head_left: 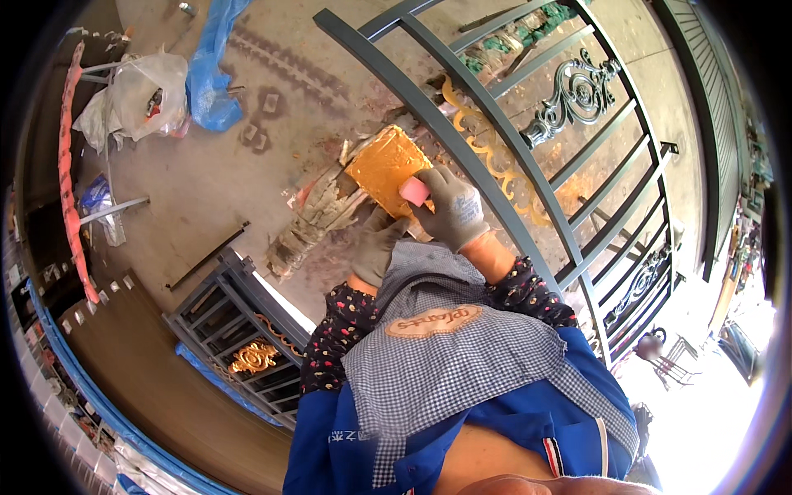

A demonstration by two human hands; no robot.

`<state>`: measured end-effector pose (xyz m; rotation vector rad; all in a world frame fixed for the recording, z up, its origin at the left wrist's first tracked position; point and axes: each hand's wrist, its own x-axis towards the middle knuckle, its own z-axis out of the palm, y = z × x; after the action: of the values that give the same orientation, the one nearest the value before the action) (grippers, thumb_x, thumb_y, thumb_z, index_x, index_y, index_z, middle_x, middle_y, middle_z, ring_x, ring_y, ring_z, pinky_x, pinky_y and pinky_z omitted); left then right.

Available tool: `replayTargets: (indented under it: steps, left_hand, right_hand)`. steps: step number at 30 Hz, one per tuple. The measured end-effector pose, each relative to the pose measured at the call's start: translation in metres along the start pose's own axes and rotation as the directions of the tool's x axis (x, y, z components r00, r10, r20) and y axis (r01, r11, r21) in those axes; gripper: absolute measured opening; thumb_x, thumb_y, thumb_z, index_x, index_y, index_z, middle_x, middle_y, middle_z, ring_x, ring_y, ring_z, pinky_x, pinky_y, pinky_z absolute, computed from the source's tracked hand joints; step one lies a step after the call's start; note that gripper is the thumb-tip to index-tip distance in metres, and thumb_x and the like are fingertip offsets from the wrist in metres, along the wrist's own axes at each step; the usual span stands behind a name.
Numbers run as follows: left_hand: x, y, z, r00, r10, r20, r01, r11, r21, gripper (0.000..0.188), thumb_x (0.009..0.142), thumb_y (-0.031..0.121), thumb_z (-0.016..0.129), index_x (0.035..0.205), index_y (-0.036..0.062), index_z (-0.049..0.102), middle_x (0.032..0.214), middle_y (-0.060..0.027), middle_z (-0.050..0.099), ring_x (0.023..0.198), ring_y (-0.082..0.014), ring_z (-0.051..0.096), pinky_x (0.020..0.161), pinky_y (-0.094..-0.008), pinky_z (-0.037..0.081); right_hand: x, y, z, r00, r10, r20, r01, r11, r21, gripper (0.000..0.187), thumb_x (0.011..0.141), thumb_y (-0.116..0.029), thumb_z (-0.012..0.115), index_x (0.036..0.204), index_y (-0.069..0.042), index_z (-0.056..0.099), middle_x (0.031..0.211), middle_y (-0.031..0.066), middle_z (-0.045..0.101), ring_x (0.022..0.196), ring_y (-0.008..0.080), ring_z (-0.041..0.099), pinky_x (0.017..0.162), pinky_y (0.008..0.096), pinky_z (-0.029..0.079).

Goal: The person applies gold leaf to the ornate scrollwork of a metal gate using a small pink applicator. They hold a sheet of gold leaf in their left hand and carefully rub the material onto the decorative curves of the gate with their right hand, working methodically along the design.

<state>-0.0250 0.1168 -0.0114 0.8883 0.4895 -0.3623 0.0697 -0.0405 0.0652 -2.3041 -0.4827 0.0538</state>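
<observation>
A flat rectangular board coated in gold paint (384, 169) lies in front of me, tilted. My right hand (452, 206), in a grey glove, pinches a small pink sponge block (414, 191) over the board's right part. At the board's near edge is my left hand (375, 247), also gloved; its fingers curl around that edge and are partly hidden. Just right of the board runs the bar of a dark grey metal railing (470, 136), with gold scroll ornaments (487, 153) along it. A ragged wrapped bundle (309, 223) lies under and left of the board.
The railing fills the right side, with a silvery scroll casting (577, 91) in it. More railing panels (239, 313) are stacked at lower left. A blue plastic sheet (216, 74), a clear plastic bag (153, 95) and a red-wrapped bar (68, 165) are at the far left.
</observation>
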Motion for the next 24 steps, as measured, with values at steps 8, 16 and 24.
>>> replayTargets:
  steps: [8,16,24]
  left_hand:
    - [0.012,0.065,-0.019,0.996,-0.054,0.074,0.068,0.977,-0.203,0.041,0.094,0.014,0.072,0.13,0.0025,0.058,0.116,-0.0024,0.067,0.099,-0.0112,0.063,0.087,-0.0261,0.05]
    - [0.026,0.081,-0.045,0.993,-0.014,0.117,0.003,0.996,0.094,0.034,0.098,0.019,0.066,0.124,-0.002,0.061,0.111,-0.006,0.069,0.098,-0.0147,0.066,0.083,-0.0283,0.053]
    - [0.041,0.097,-0.014,0.984,-0.159,0.078,0.157,0.987,0.027,0.031,0.099,0.018,0.065,0.122,-0.0013,0.061,0.109,-0.0035,0.069,0.088,-0.0087,0.065,0.071,-0.0234,0.052]
  right_hand:
    - [0.035,-0.026,0.017,0.998,0.059,0.014,-0.058,0.996,-0.074,0.033,0.075,-0.015,0.073,0.105,-0.009,0.06,0.091,0.0113,0.063,0.078,0.0329,0.068,0.067,0.0432,0.056]
    - [0.027,-0.035,0.021,0.97,0.224,0.094,-0.228,0.973,0.037,0.039,0.074,-0.013,0.078,0.109,-0.006,0.061,0.095,0.014,0.067,0.084,0.0329,0.068,0.07,0.0394,0.055]
    - [0.028,0.003,-0.029,0.748,0.59,0.303,-0.474,0.156,0.867,0.031,0.087,-0.012,0.076,0.111,0.0,0.061,0.099,0.0081,0.071,0.086,0.013,0.067,0.077,0.0291,0.054]
